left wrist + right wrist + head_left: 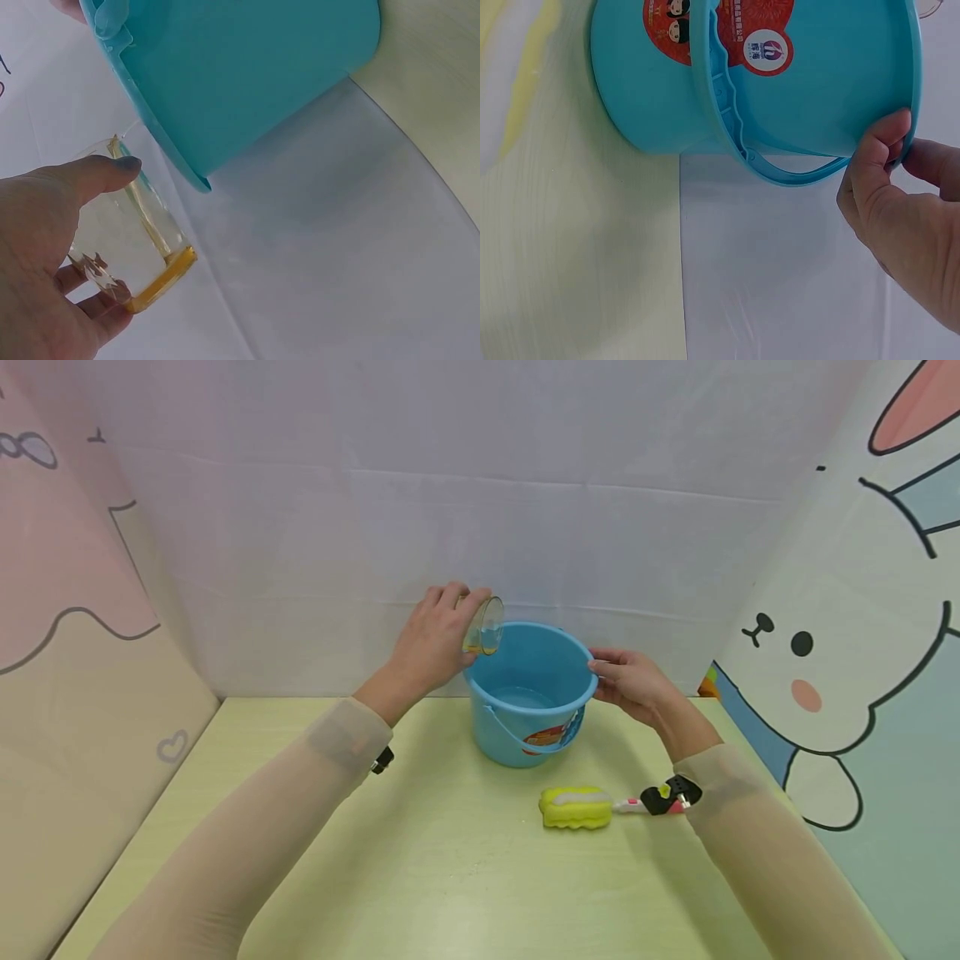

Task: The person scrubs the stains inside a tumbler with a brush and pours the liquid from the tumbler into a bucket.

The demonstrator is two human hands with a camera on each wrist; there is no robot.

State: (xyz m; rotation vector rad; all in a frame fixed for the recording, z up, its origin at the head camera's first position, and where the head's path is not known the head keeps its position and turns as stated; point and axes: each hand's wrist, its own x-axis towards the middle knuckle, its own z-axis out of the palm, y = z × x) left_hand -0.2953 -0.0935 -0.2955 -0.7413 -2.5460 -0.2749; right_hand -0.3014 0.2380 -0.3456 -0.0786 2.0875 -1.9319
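Observation:
A blue plastic bucket (517, 727) stands upright on the table, its handle hanging down at the front. Some clear liquid (521, 697) seems to lie at its bottom. My left hand (438, 631) grips a clear glass cup (491, 625) with an amber tint, tilted beside the bucket's left rim with its mouth toward the opening. In the left wrist view the thumb and fingers wrap round the glass cup (142, 232). My right hand (630, 683) pinches the bucket's right rim between thumb and fingers, as the right wrist view also shows, with the bucket handle (720, 97) nearby.
A yellow-and-white sponge brush (576, 807) lies on the table in front of the bucket, its handle pointing right beneath the right wrist. The pale yellow table (420, 868) ends at a white cloth backdrop (300, 552). Cartoon-printed cloth (862, 693) stands at both sides.

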